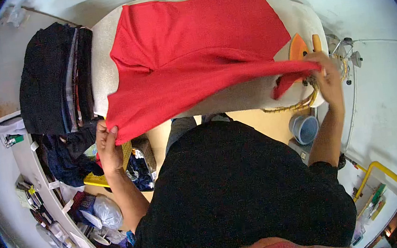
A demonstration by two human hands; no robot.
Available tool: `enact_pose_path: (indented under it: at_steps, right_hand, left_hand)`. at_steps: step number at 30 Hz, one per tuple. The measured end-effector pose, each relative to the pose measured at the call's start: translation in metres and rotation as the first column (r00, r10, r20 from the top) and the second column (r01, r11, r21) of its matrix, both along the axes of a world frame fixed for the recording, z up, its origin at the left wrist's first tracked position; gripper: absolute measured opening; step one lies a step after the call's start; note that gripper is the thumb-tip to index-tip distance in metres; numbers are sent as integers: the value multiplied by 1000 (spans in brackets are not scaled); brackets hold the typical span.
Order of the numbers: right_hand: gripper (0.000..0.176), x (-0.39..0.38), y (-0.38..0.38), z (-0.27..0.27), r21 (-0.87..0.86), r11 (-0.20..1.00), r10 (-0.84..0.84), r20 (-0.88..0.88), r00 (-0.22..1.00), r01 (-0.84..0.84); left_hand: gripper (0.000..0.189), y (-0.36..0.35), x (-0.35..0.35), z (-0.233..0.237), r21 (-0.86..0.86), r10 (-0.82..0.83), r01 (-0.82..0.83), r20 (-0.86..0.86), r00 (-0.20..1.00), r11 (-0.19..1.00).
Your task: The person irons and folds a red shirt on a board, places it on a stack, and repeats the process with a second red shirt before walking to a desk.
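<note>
A red garment (198, 36) lies spread over a pale ironing board (103, 61), its near edge lifted and stretched between my hands. At the near left corner my left hand (108, 143) pinches the cloth between thumb and fingers. My right hand (326, 77), slightly blurred, grips the other end of that edge at the right, where a strip of cloth hangs down. Just behind my right hand stands an orange iron (297, 48), partly covered by the hand and fabric. The garment's exact kind cannot be made out.
Folded dark clothes (46, 77) are stacked at the board's left end. A yellow braided cord (299, 106) loops below the right end. A grey bucket (306, 129) stands on the floor at right. Shelving with bags (106, 212) and a yellow basket (96, 179) is at left.
</note>
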State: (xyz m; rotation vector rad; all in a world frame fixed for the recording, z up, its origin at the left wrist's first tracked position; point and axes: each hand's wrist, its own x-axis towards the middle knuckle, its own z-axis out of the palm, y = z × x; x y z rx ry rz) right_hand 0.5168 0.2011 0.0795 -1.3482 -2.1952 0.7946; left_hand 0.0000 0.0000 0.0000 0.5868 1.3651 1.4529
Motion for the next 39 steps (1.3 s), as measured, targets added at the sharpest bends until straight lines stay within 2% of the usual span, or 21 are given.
enact_pose_path:
  at_steps: [2, 5, 7, 10, 13, 15, 17, 19, 21, 23, 24, 25, 26, 27, 28, 30, 31, 34, 35, 37, 39]
  right_hand:
    - [27, -4, 7, 12, 121, 993, 2, -133, 991, 14]
    - [12, 12, -8, 30, 124, 991, -49, -32, 998, 52]
    - [14, 33, -20, 12, -3, 995, -100, 52, 994, 100]
    - [18, 39, -38, -10, -230, 971, 19, 312, 950, 56]
    - [18, 40, -53, -51, -302, 952, 151, 320, 935, -50]
    - [17, 23, -53, -52, -711, 701, 235, 311, 921, 61]
    - [15, 20, -50, -51, -620, 784, 279, 345, 896, -5]
    - [14, 21, -45, -60, -574, 808, 148, 417, 897, 134]
    - [12, 21, -37, -67, -487, 868, 133, 408, 903, 92]
    - [16, 31, -24, -79, -89, 988, -105, 228, 968, 128]
    - [22, 45, -15, -83, 137, 972, -224, 294, 929, 191]
    - [29, 63, -4, -86, 358, 905, -350, 323, 879, 229]
    - [34, 75, 4, -85, 486, 836, -452, 348, 821, 254]
    - [39, 87, 10, -82, 608, 749, -552, 352, 756, 264]
    - [41, 110, 20, -95, 487, 772, -570, 242, 785, 410]
    - [44, 120, 33, -112, 36, 772, -634, -35, 773, 635]
    - [44, 122, 44, -116, 37, 788, -614, -35, 789, 615]
    - [42, 107, 63, -112, -489, 651, -684, -47, 728, 580]
    - [42, 110, 66, -109, -482, 659, -678, -48, 734, 577]
    - [41, 118, 76, -104, -455, 548, -702, 206, 681, 702]
    - [46, 112, 59, -92, -362, 590, -714, 183, 676, 721]
  left_hand:
    - [14, 6, 3, 16, 54, 26, -23, -59, 998, 998]
    - [14, -26, -4, 12, -24, -19, 17, -72, 997, 1000]
    - [16, -43, 1, 3, -80, -4, 5, 7, 1000, 997]
    - [17, -55, 15, -11, -210, -15, 10, -23, 1000, 978]
    - [17, -64, 11, -34, -340, -87, 77, -15, 996, 937]
    - [18, -67, 7, -44, -335, -124, 110, -19, 992, 936]
    - [16, -65, 8, -36, -394, -138, 106, -52, 989, 913]
    - [16, -64, 8, -42, -394, -125, 72, -109, 986, 916]
    - [17, -77, -10, -78, -411, -296, 149, -321, 900, 899]
    - [18, -85, -14, -85, -473, -343, 160, -330, 879, 866]
    - [19, -79, -7, -78, -483, -397, 145, -474, 786, 864]
    - [20, -74, -5, -75, -495, -444, 126, -601, 665, 860]
    - [21, -74, -10, -91, -466, -361, 53, -603, 712, 883]
    - [21, -50, 0, -62, -509, -412, 6, -689, 596, 860]
    - [20, -42, -5, -73, -441, -316, -20, -673, 669, 897]
    - [22, -11, -16, -91, -308, -198, -120, -817, 542, 944]
    - [24, 17, -17, -81, -310, -178, -139, -799, 575, 941]
    - [17, 97, -40, -105, -54, -5, -133, -938, 346, 990]
    - [18, 127, -47, -111, 19, 52, -110, -948, 315, 994]
    - [22, 175, -55, -116, 10, 33, -105, -974, 224, 994]
    - [25, 191, -64, -122, -17, 1, -114, -988, 157, 993]
